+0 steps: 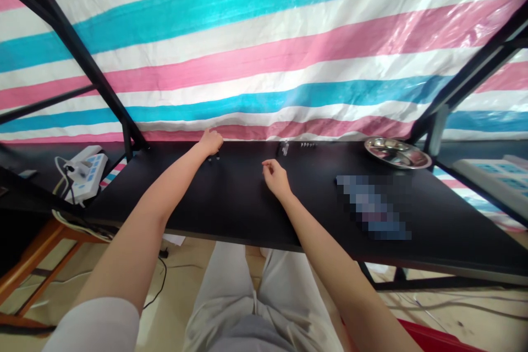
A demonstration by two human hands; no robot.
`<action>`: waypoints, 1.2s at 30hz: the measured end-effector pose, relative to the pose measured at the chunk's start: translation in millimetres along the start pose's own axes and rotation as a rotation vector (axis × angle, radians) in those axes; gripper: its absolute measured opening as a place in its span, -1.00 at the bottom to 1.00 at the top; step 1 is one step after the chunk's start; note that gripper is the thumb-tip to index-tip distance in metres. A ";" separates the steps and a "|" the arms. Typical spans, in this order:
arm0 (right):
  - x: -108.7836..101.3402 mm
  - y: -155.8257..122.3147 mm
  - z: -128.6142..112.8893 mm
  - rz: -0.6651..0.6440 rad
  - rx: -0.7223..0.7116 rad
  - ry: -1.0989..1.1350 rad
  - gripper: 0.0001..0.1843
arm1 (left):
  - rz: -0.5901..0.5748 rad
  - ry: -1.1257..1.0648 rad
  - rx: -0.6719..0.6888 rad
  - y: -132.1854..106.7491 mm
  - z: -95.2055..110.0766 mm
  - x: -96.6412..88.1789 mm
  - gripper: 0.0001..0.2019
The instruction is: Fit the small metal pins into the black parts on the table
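My left hand (212, 142) is reached out to the back of the black table (243, 203), its fingers curled in. Two tiny shiny pieces (213, 159) show on the tabletop just below it. Whether the fingers grip something is hidden. Nearer the middle, my right hand (275, 177) hovers or rests over the table with its fingers closed together; anything between them is too small to make out. Beyond it, near the back edge, lie a small dark item with clear, shiny parts (283, 148) and a short row of small metal pieces (308, 145).
A round steel dish (397, 153) stands at the back right. In front of it lies a blurred-out bluish item (371, 206). Black frame posts (74, 49) rise at both sides, with a striped plastic sheet (264, 60) behind. Power strips (88, 176) and cables are at the left.
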State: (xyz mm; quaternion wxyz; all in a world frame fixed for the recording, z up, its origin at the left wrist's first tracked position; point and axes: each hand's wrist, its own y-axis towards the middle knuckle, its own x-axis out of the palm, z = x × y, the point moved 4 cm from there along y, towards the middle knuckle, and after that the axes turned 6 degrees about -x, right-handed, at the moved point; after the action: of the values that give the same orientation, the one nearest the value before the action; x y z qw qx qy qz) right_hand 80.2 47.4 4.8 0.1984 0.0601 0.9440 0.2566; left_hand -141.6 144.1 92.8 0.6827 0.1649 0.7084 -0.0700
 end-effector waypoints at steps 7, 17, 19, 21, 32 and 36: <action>-0.1 0.1 -3.3 -0.009 -0.019 -0.022 -0.79 | -0.035 0.035 -0.030 -1.0 -7.5 4.2 -0.84; 0.5 0.9 -1.5 -0.012 -0.028 -0.030 -0.79 | -0.069 0.133 -0.051 -4.1 -11.9 1.9 -0.93; 0.8 0.5 -0.8 -0.013 -0.026 -0.026 -0.79 | -0.071 0.109 -0.068 -5.1 -11.5 0.7 -0.91; 1.0 0.2 -0.4 -0.017 -0.022 -0.021 -0.79 | -0.066 0.050 -0.088 -5.8 -10.6 -0.5 -0.87; -2.1 0.5 -2.9 -0.013 -0.025 -0.028 -0.79 | -0.078 0.087 -0.081 -4.3 -9.8 2.5 -0.88; -4.5 0.9 -4.7 0.006 -0.019 -0.030 -0.77 | -0.103 0.131 -0.093 -6.7 -7.6 0.4 -0.92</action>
State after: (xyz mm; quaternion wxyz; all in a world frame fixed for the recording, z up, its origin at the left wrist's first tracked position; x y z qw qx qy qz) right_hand 82.5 45.0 10.6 0.2123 0.0649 0.9382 0.2654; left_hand -150.9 140.4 91.9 0.6373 0.1009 0.7615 -0.0611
